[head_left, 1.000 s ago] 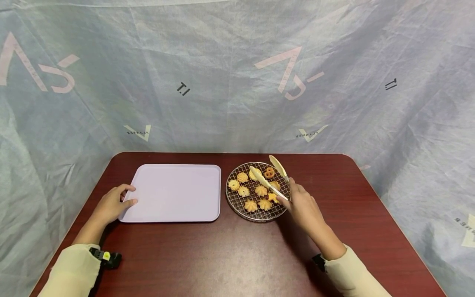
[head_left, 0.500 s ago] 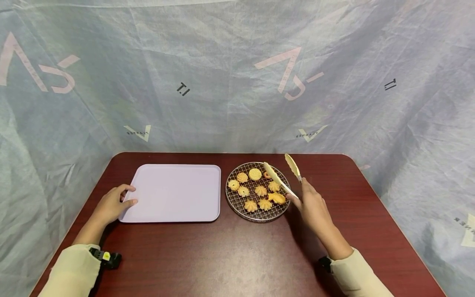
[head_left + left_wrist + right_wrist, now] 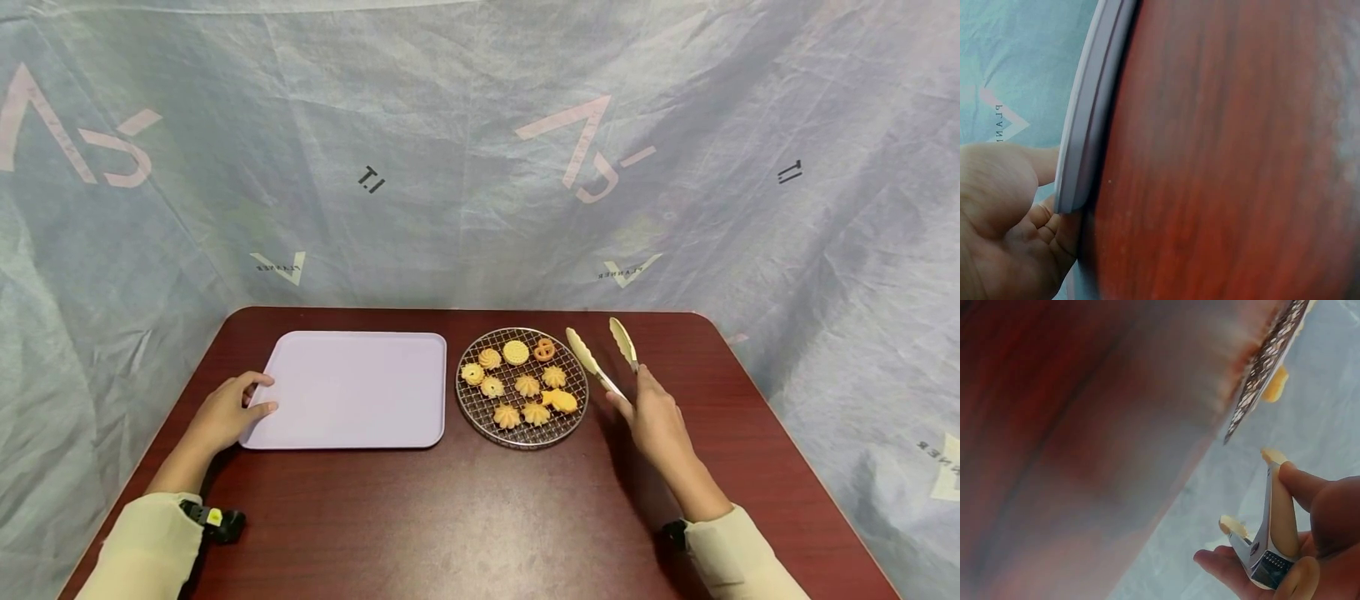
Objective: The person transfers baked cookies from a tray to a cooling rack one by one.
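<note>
My left hand grips the left edge of a pale lilac tray, thumb and fingertip over its rim. In the left wrist view, the hand is at the tray's rim. My right hand holds metal tongs with cream tips spread apart and nothing between them. They hang just right of a round wire rack. On the rack lie several cookies, a small pretzel and a yellow fish-shaped piece. The right wrist view shows the tongs' hinge end in the palm.
The dark red wooden table has rounded far corners. A grey cloth with printed letters hangs behind it and along both sides. The tray and the rack stand side by side with a narrow gap.
My right hand has moved right with the tongs, from over the rack to beyond its right edge. The pretzel and fish-shaped piece now show fully. My left hand and the tray have stayed still.
</note>
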The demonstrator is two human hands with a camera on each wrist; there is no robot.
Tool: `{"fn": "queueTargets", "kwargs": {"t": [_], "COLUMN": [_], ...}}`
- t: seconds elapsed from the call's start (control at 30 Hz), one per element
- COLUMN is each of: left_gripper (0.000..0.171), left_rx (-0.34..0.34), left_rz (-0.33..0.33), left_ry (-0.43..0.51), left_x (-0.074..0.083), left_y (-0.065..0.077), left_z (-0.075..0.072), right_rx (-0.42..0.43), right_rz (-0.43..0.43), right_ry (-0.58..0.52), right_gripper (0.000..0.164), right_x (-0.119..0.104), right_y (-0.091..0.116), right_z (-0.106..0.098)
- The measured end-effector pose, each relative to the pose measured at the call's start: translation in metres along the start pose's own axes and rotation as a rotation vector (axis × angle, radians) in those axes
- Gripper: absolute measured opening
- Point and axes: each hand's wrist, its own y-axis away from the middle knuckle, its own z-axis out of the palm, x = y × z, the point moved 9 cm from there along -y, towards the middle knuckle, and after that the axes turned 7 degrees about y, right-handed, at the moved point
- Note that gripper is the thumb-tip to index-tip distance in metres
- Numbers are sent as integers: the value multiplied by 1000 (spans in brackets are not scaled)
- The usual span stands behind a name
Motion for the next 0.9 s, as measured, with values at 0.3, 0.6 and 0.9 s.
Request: {"fn": "queueTargets", "kwargs": {"t": [0.3, 0.6, 0.9], "left_gripper": [43, 44, 44], "left_rx": [1, -6, -9], "left_rz": [0, -14, -17], "left_ry": [-2, 5, 4], "left_x": [-3, -4, -5], "left_y": [0, -1, -2], "left_z": [0, 1, 1], "right_rx": [-40, -104, -134], "right_rz": [29, 48, 54], "right_ry": [34, 50, 48], "right_gripper": [72, 61, 47], "right_x": [19, 37, 52], "right_y": [-4, -5, -5], "right_z": [3, 8, 12]}}
